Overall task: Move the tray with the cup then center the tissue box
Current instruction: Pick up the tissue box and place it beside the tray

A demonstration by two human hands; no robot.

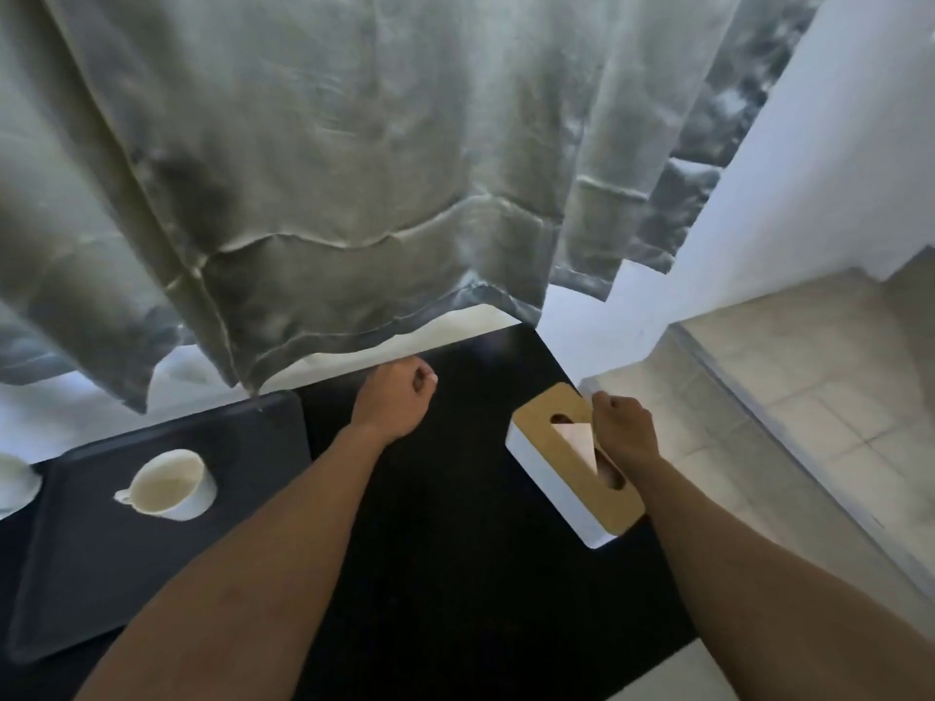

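Note:
A dark tray (243, 478) lies on the left part of the black table (455, 548), with a white cup (172, 485) standing on it. The tissue box (561, 478), white with a wooden lid and a tissue poking out, sits near the table's right edge. My right hand (625, 425) rests on the box's far right side, fingers curled over the lid's edge. Over the table's far middle, between tray and box, my left hand (397, 397) hovers in a loose fist holding nothing.
A pale curtain (354, 169) hangs over the table's far edge. A second white cup (15, 485) shows at the left border. Tiled floor (809, 397) and a white wall (835, 144) lie to the right.

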